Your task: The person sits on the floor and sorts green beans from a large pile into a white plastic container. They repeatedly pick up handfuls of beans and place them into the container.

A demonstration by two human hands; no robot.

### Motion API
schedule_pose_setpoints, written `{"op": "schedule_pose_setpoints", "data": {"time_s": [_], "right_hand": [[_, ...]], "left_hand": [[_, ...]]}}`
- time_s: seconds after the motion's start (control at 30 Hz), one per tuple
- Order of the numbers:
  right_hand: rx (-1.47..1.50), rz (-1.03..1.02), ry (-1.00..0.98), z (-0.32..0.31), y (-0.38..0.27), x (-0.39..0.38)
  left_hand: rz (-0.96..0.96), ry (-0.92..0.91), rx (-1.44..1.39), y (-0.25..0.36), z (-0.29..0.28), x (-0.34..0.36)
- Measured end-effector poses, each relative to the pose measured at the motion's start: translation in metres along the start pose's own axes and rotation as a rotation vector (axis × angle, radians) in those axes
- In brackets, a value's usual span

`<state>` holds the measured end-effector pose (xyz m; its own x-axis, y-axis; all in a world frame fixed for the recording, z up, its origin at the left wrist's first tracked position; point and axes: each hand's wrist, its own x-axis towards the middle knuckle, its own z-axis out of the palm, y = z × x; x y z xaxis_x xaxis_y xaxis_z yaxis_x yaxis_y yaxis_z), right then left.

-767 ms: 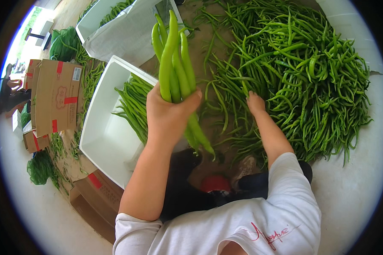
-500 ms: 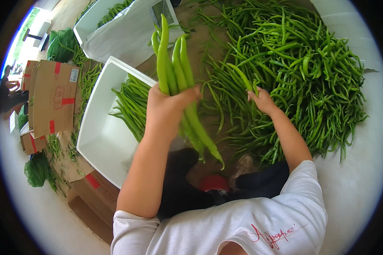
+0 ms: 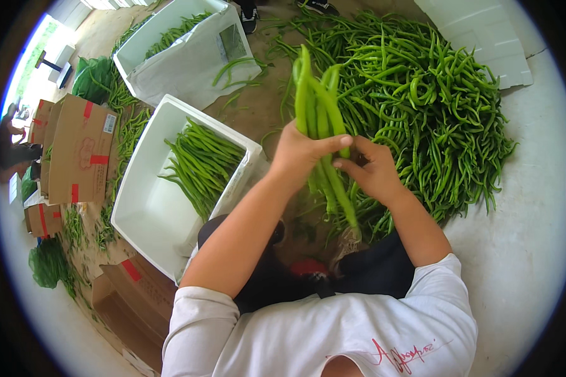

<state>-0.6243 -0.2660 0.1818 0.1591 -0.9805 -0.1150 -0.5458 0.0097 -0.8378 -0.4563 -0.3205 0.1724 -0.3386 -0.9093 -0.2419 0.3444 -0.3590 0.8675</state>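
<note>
My left hand (image 3: 295,154) is closed around an upright bunch of long green chili peppers (image 3: 319,110), its thumb across the front. Against the bunch's right side, my right hand (image 3: 378,173) has its thumb and fingers curled in, gripping at the peppers; exactly which ones it holds is partly hidden. To the right, a large heap of green chili peppers (image 3: 421,113) lies on the floor behind my right hand. On the left stands a white foam box (image 3: 141,210), with a layer of peppers (image 3: 202,160) lined up along its right side.
Farther back is a second white box (image 3: 132,60) with peppers inside and a white sheet (image 3: 182,78) over its side. Cardboard cartons (image 3: 75,151) stand at the left, and an opened carton (image 3: 135,295) sits near my left elbow. Another person's shoe (image 3: 249,19) shows at the top.
My left hand has moved right and lower with its bunch. My right hand has come from the heap, where it held peppers, to meet the bunch. The view has shifted slightly.
</note>
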Motion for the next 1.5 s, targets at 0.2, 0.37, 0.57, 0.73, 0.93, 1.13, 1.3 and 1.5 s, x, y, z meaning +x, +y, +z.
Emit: {"op": "schedule_pose_setpoints", "data": {"time_s": [0.2,0.37,0.57,0.73,0.93,1.13,1.3,1.5], "right_hand": [[0.354,0.01,0.189,-0.034,-0.023,-0.008],[0.922,-0.154,-0.022,-0.094,-0.057,0.003],[1.11,-0.33,0.193,-0.083,-0.083,0.029],[0.976,-0.603,0.4,-0.054,-0.11,0.042],[0.639,-0.866,0.82,-0.018,-0.137,0.063],[0.02,-1.045,1.073,-0.022,-0.129,0.07],[0.169,-1.059,1.114,-0.02,-0.118,0.076],[0.363,-0.862,0.914,-0.021,-0.109,0.059]], "left_hand": [[-0.043,-0.139,0.073,0.012,0.001,-0.007],[-0.272,-0.554,-0.172,0.006,0.0,-0.015],[-0.265,-0.681,-0.416,0.006,0.018,-0.03],[-0.206,-0.629,-0.484,0.015,0.015,-0.038],[-0.143,-0.461,-0.45,0.024,0.017,-0.05],[-0.039,-0.282,-0.339,0.029,0.023,-0.054],[0.049,-0.214,-0.3,0.035,0.025,-0.057],[0.289,0.032,-0.364,0.08,-0.037,-0.035]]}}
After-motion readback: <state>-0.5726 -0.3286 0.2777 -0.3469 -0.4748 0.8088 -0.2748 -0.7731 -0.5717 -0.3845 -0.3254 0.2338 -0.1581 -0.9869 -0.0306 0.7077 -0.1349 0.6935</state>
